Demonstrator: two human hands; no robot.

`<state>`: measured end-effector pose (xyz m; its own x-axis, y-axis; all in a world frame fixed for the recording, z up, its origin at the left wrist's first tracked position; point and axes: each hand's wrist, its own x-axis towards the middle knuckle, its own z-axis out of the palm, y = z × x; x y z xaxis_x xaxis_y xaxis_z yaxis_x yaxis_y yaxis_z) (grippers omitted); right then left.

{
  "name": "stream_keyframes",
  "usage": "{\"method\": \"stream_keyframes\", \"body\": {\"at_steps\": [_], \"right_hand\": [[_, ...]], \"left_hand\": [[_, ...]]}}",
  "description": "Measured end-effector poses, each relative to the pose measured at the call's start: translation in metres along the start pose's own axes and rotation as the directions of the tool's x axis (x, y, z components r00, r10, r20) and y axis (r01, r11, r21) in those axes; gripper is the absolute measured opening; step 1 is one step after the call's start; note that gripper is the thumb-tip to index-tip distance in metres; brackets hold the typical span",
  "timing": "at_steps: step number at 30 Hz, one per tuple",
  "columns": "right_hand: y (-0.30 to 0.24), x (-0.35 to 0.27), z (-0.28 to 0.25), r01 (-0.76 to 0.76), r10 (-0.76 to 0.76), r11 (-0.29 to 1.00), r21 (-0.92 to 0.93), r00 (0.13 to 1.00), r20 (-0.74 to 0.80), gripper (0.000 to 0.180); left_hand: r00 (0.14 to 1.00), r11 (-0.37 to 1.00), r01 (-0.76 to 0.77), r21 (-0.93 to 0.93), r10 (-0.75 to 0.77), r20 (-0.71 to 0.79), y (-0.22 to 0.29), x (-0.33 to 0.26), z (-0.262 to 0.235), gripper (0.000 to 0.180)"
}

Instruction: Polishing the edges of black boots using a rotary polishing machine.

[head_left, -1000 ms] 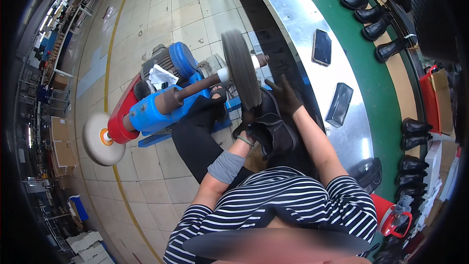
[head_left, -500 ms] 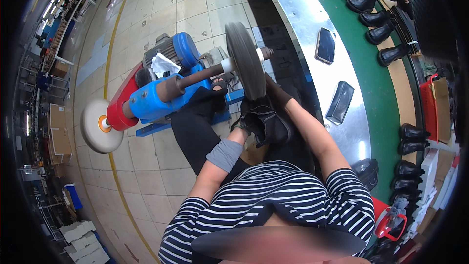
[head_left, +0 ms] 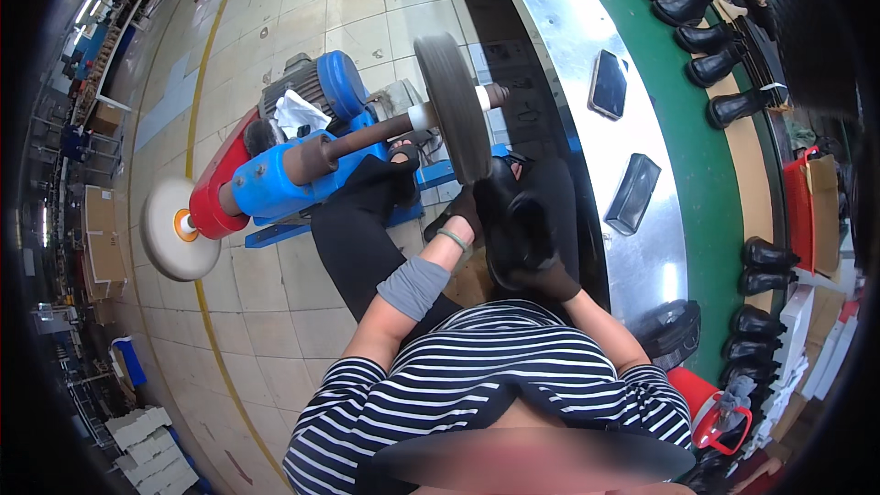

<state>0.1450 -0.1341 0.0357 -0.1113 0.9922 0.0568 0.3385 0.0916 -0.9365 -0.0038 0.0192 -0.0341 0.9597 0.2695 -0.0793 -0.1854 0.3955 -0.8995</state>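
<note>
A black leather shoe (head_left: 527,225) is held over my lap, close below and right of a dark buffing wheel (head_left: 454,110). Whether shoe and wheel touch I cannot tell. At the shoe's left side my left hand (head_left: 465,208), in a dark glove, is closed on it, with some fingers hidden. My right hand (head_left: 550,280), gloved too, grips the shoe's end nearest my body. The wheel sits on a shaft of a blue and red machine (head_left: 275,179), which carries a pale wheel (head_left: 181,227) at its other end.
A metal bench (head_left: 632,261) on my right bears a phone (head_left: 609,84) and a dark case (head_left: 634,193). Beyond it, black shoes (head_left: 733,108) line a green surface (head_left: 715,211). A red container (head_left: 694,399) stands at lower right. White cloth (head_left: 299,114) lies on the machine.
My right hand has moved from beside the wheel to the shoe's near end. The shoe has turned, so its opening no longer faces me as before. My left hand has shifted to its side.
</note>
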Motion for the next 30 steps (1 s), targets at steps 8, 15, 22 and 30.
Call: {"method": "stream_keyframes", "body": {"at_steps": [8, 15, 22, 30], "right_hand": [[0.031, 0.047, 0.008, -0.226, 0.403, 0.187, 0.956, 0.905, 0.135, 0.035], [0.064, 0.002, -0.013, -0.265, 0.457, -0.001, 0.964, 0.858, 0.236, 0.021], [-0.069, 0.003, -0.06, -0.182, 0.172, 0.911, 0.37, 0.983, 0.059, 0.077], [-0.093, 0.089, -0.022, 0.253, 0.056, 0.812, -0.525, 0.863, 0.501, 0.099]], "left_hand": [[0.608, 0.192, -0.682, 0.705, 0.684, 0.402, 0.052, 0.008, 0.006, 0.034], [0.662, 0.202, -0.715, 0.669, 0.502, 0.557, 0.037, 0.006, -0.008, 0.037], [0.829, 0.439, -0.507, 0.742, 0.483, 0.28, -0.012, 0.002, -0.026, 0.042], [0.711, -0.177, -0.464, 0.868, 0.511, 0.484, 0.126, 0.007, -0.038, 0.041]]}}
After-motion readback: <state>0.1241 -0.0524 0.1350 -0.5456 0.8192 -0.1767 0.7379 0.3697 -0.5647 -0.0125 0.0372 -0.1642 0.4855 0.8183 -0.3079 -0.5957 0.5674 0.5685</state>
